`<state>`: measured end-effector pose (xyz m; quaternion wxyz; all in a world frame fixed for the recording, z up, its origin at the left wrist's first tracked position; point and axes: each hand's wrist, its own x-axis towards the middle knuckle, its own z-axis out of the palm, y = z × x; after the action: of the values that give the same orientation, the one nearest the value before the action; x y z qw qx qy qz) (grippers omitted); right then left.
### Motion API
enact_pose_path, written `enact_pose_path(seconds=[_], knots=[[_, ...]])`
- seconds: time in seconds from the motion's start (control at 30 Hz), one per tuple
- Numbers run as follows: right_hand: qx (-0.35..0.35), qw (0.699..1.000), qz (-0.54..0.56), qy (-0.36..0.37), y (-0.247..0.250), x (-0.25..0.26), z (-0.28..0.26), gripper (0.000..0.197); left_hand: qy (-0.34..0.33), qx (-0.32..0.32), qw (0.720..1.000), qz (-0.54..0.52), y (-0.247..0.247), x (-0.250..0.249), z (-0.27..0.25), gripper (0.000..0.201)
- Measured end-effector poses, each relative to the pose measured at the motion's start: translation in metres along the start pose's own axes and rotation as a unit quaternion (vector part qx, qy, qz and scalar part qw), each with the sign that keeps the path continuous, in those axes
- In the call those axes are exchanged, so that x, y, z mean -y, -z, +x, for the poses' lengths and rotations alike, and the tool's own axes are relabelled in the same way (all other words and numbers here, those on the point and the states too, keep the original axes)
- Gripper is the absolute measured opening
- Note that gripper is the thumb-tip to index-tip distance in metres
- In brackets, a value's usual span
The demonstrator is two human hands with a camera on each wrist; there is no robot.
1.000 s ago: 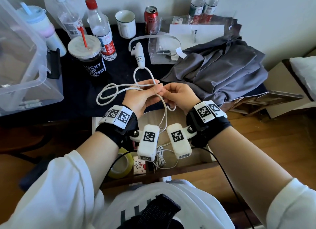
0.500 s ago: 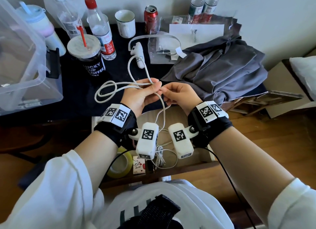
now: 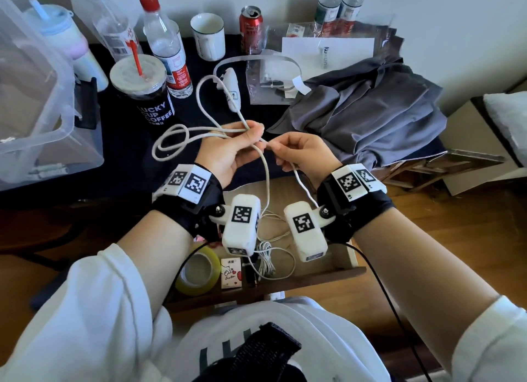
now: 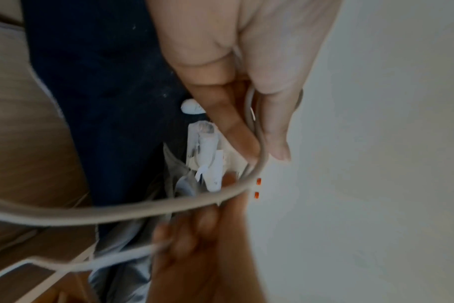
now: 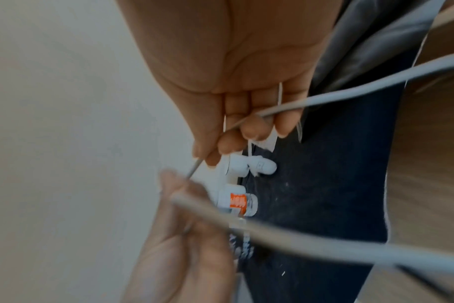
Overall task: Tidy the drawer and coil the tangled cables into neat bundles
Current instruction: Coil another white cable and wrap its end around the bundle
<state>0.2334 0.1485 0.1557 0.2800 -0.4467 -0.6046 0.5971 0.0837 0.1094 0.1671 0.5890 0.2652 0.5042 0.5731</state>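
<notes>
A white cable is held up over the dark desk, with coils hanging left of my left hand and one loop rising toward the white controller. My left hand pinches the gathered loops between thumb and fingers; the cable runs through that pinch in the left wrist view. My right hand pinches the same cable just to the right. Two strands drop from the hands into the open drawer, where a second white cable bundle lies.
The drawer also holds a yellow tape roll and a small card box. On the desk stand a coffee cup, bottles, a mug, a red can, a clear bin and grey clothing.
The loop by the controller has grown larger and swung left. Both hands have drawn slightly apart, and more cable has come up out of the drawer.
</notes>
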Motion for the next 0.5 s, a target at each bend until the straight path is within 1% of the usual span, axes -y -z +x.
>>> enact_pose_path(seconds=[0.1, 0.17, 0.23, 0.33, 0.4, 0.5], knots=[[-0.025, 0.999, -0.014, -0.015, 0.014, -0.009, -0.002, 0.014, -0.01, -0.016, 1.0, -0.007, 0.01, -0.008, 0.003, 0.013], [-0.034, 0.999, -0.026, -0.023, 0.016, -0.012, -0.002, 0.016, -0.002, -0.015, 1.0, -0.004, 0.013, -0.006, 0.002, 0.013], [-0.019, 0.999, -0.03, -0.023, 0.007, -0.01, -0.002, 0.018, 0.013, -0.008, 1.0, 0.002, 0.01, 0.001, -0.001, 0.012], [0.011, 0.999, -0.04, -0.001, -0.01, -0.003, 0.0, 0.021, 0.027, 0.012, 0.999, 0.024, 0.002, 0.01, -0.005, 0.009], [0.024, 0.999, -0.046, 0.0, -0.01, -0.002, 0.002, 0.019, 0.023, 0.004, 0.999, 0.025, 0.002, 0.008, -0.004, 0.009], [0.037, 0.997, -0.057, -0.031, 0.005, -0.013, -0.001, 0.014, 0.005, -0.019, 1.0, 0.006, 0.014, -0.002, 0.001, 0.01]])
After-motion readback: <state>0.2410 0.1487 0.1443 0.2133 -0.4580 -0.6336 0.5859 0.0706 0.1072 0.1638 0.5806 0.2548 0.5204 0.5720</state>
